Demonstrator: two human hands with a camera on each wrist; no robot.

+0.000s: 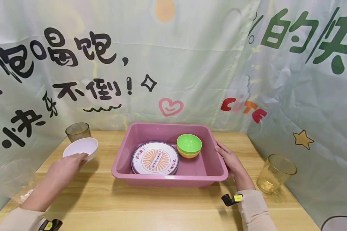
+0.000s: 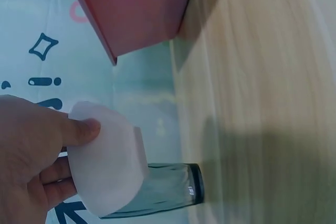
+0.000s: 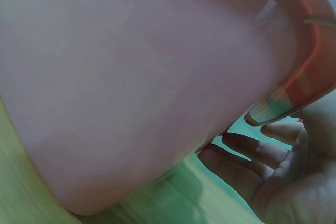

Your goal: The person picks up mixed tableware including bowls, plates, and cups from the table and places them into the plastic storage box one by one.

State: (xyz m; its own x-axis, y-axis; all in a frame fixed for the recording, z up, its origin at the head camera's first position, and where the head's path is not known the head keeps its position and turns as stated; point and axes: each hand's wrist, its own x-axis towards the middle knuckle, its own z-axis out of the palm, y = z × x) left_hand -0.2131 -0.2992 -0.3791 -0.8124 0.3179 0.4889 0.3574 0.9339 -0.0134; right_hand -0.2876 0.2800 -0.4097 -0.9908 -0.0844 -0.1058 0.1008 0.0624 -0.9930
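Observation:
A small white bowl is pinched at its near side by my left hand, raised over the table at left. The thumb lies against the bowl's outside in the left wrist view, other fingers partly hidden behind it. My right hand is at the right side of a pink basin. In the right wrist view its extended fingers touch the basin's outer wall beneath the rim. Inside the basin, a stack of printed white plates sits left, and a green bowl nests in a yellow bowl right.
A dark tinted glass stands at back left, just behind the white bowl. Near the left edge is a clear container, partly behind my forearm. An amber glass stands right of my right arm. Printed cloth hangs around the wooden table.

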